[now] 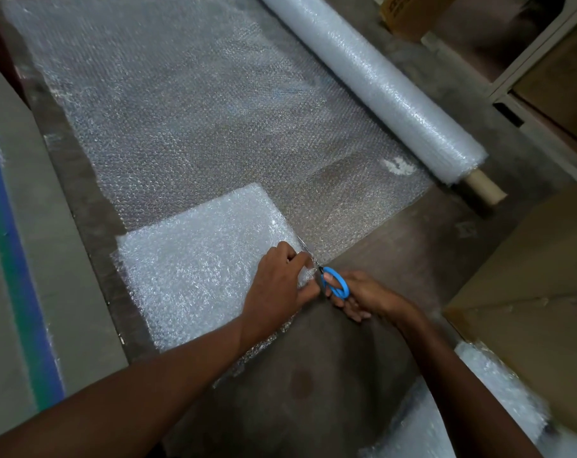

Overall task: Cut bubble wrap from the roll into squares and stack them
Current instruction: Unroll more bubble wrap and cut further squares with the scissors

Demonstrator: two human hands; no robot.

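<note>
Low at about six o'clock, both forearms reach forward and meet at the near edge of the sheet (pixel 194 104). Reaching from seven o'clock, the left hand (pixel 277 282) lies knuckles up, its fingers pinching the wrap at the right edge of the stack (pixel 194 259) of cut squares. Coming in from five o'clock, the right hand (pixel 356 297) grips the scissors (pixel 333 282), fingers curled through the blue handles, blades pointing toward eleven o'clock along the stack's edge. Whether the blades stand parted is unclear. The sheet spreads over the floor (pixel 412 246) toward twelve o'clock. The roll (pixel 369 84) lies at one to two o'clock, its cardboard core showing. A box (pixel 538 276) stands at four o'clock.
</note>
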